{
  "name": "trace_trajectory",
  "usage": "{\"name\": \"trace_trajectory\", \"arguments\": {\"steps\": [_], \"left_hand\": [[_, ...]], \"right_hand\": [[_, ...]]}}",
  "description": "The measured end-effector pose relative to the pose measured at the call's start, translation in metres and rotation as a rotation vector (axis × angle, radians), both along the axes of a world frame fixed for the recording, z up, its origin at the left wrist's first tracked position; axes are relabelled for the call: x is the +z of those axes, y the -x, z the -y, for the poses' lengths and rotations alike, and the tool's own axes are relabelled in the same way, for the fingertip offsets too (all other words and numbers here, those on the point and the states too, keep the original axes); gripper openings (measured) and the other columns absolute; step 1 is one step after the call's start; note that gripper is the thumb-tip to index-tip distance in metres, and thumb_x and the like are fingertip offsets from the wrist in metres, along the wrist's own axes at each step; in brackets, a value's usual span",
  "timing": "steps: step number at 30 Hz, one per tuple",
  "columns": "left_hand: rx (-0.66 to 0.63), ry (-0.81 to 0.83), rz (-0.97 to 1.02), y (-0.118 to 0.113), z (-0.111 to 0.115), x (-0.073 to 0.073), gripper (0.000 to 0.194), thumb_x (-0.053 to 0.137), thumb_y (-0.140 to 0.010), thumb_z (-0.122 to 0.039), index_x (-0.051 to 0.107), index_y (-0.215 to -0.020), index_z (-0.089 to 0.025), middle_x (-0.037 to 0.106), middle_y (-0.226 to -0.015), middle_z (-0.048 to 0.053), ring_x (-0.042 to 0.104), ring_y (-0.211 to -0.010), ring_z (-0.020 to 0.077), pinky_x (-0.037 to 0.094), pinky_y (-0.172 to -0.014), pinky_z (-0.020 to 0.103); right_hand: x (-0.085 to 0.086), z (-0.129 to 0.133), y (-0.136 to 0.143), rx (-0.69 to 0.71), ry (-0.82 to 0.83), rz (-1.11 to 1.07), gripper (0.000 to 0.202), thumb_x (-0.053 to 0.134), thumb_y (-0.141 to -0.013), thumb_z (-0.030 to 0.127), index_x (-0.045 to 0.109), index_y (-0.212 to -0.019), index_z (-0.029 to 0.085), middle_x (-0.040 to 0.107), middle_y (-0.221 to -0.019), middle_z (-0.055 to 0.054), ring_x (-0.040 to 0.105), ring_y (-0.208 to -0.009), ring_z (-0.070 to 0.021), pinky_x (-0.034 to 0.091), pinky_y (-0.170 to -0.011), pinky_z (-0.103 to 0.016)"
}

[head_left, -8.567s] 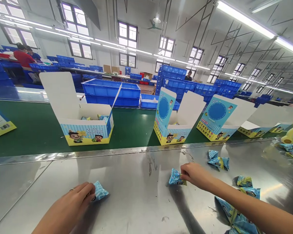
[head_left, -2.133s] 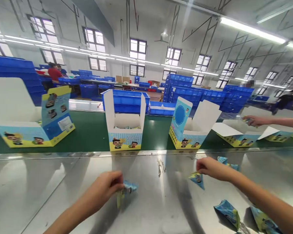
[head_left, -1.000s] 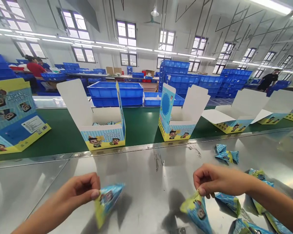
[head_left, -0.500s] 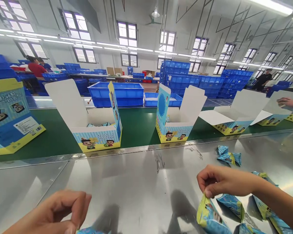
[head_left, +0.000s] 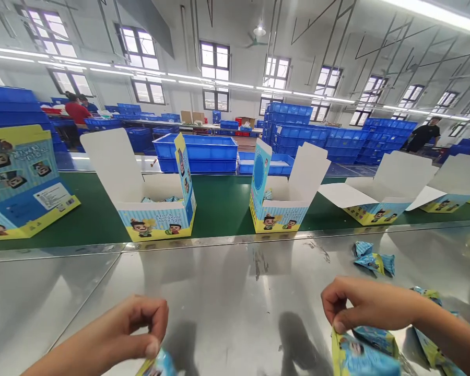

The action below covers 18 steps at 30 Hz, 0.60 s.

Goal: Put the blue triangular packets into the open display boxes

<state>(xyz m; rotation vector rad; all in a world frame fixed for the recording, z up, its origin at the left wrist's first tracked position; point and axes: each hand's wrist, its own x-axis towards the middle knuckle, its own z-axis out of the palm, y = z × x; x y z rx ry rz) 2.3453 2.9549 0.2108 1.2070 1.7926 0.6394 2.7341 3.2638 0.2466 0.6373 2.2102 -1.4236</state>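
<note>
A glossy blue-and-yellow plastic packet [head_left: 364, 361], pinched at its top corner by the downturned right hand [head_left: 370, 303], slants down to the right above the shiny metal counter [head_left: 227, 292]. The left hand [head_left: 119, 334], fingers curled, grips a second blue-and-yellow plastic packet [head_left: 161, 365], its long axis lost below the frame. Beyond, on a green belt [head_left: 224, 203], an open blue-striped cardboard box [head_left: 156, 222], flaps raised, holds similar packets [head_left: 169, 199].

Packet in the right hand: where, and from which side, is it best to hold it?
The packet is probably best pinched from above at its yellow top corner, as the right hand does: that edge looks flat, the body fuller.
</note>
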Motion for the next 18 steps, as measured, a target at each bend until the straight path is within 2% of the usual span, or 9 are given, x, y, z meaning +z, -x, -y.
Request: {"name": "trace_trajectory", "arguments": {"steps": [2, 4, 5, 7, 9, 12, 14, 16, 18], "left_hand": [[0.019, 0.027, 0.06, -0.006, -0.005, 0.0, 0.039, 0.072, -0.085, -0.056, 0.058, -0.073, -0.023, 0.059, -0.08, -0.002, 0.052, -0.083, 0.0223, 0.039, -0.075, 0.027], [-0.008, 0.023, 0.175, -0.014, -0.011, 0.0, 0.039, 0.075, -0.083, -0.057, 0.057, -0.073, -0.023, 0.057, -0.079, -0.002, 0.049, -0.082, 0.0217, 0.038, -0.073, 0.027], [-0.038, 0.018, 0.209, -0.018, -0.014, 0.001, 0.04, 0.075, -0.083, -0.058, 0.058, -0.074, -0.023, 0.056, -0.078, -0.002, 0.048, -0.08, 0.0212, 0.037, -0.072, 0.027], [-0.044, 0.046, 0.139, -0.026, -0.021, 0.002, 0.038, 0.073, -0.086, -0.054, 0.057, -0.074, -0.022, 0.055, -0.078, -0.003, 0.048, -0.081, 0.0213, 0.037, -0.073, 0.027], [-0.004, 0.079, 0.027, -0.035, -0.027, 0.005, 0.034, 0.07, -0.089, -0.049, 0.056, -0.074, -0.022, 0.057, -0.082, -0.002, 0.049, -0.086, 0.0224, 0.036, -0.077, 0.028], [-0.062, 0.079, 0.268, -0.048, -0.033, 0.008, 0.038, 0.076, -0.084, -0.053, 0.056, -0.073, -0.022, 0.055, -0.078, -0.002, 0.046, -0.078, 0.0207, 0.034, -0.072, 0.029], [-0.116, 0.096, 0.364, -0.057, -0.036, 0.008, 0.038, 0.08, -0.08, -0.052, 0.057, -0.073, -0.022, 0.054, -0.077, -0.002, 0.045, -0.076, 0.02, 0.035, -0.071, 0.029], [-0.089, 0.123, 0.245, -0.065, -0.041, 0.007, 0.034, 0.079, -0.082, -0.049, 0.06, -0.076, -0.021, 0.057, -0.083, -0.001, 0.049, -0.084, 0.0212, 0.036, -0.077, 0.029], [-0.065, 0.121, 0.212, -0.071, -0.046, 0.006, 0.037, 0.079, -0.082, -0.052, 0.06, -0.077, -0.021, 0.056, -0.083, 0.0, 0.048, -0.084, 0.0205, 0.035, -0.076, 0.028]], "right_hand": [[0.003, -0.003, -0.007, 0.023, 0.015, -0.002, 0.025, 0.074, -0.078, 0.037, 0.075, -0.085, 0.013, 0.069, -0.081, -0.005, 0.057, -0.076, -0.0183, 0.041, -0.071, -0.03], [0.002, -0.007, -0.013, 0.067, 0.121, -0.017, 0.031, 0.077, -0.076, 0.043, 0.075, -0.085, 0.013, 0.07, -0.08, -0.005, 0.058, -0.076, -0.0186, 0.042, -0.071, -0.03], [0.002, -0.009, -0.016, 0.073, 0.107, -0.019, 0.031, 0.078, -0.076, 0.043, 0.076, -0.085, 0.013, 0.07, -0.08, -0.005, 0.058, -0.075, -0.0186, 0.042, -0.071, -0.03], [0.0, -0.014, -0.022, 0.042, -0.035, 0.004, 0.026, 0.077, -0.075, 0.038, 0.076, -0.085, 0.014, 0.069, -0.08, -0.004, 0.056, -0.075, -0.0181, 0.039, -0.068, -0.029], [-0.001, -0.02, -0.027, 0.027, -0.045, 0.025, 0.025, 0.078, -0.074, 0.038, 0.075, -0.083, 0.014, 0.067, -0.076, -0.003, 0.055, -0.072, -0.0174, 0.038, -0.066, -0.029], [-0.001, -0.025, -0.033, 0.073, 0.174, 0.001, 0.033, 0.08, -0.074, 0.043, 0.075, -0.085, 0.013, 0.067, -0.075, -0.003, 0.056, -0.071, -0.0168, 0.041, -0.068, -0.029], [-0.001, -0.026, -0.036, 0.066, 0.064, 0.021, 0.026, 0.078, -0.074, 0.038, 0.076, -0.085, 0.014, 0.066, -0.074, -0.002, 0.054, -0.07, -0.016, 0.039, -0.066, -0.028], [0.0, -0.026, -0.039, 0.048, -0.035, 0.073, 0.021, 0.076, -0.073, 0.033, 0.077, -0.084, 0.015, 0.066, -0.072, -0.001, 0.053, -0.069, -0.0155, 0.037, -0.063, -0.028], [0.003, -0.026, -0.041, 0.041, 0.048, 0.085, 0.023, 0.076, -0.072, 0.034, 0.077, -0.084, 0.015, 0.067, -0.074, -0.002, 0.054, -0.069, -0.016, 0.038, -0.064, -0.028]]}}
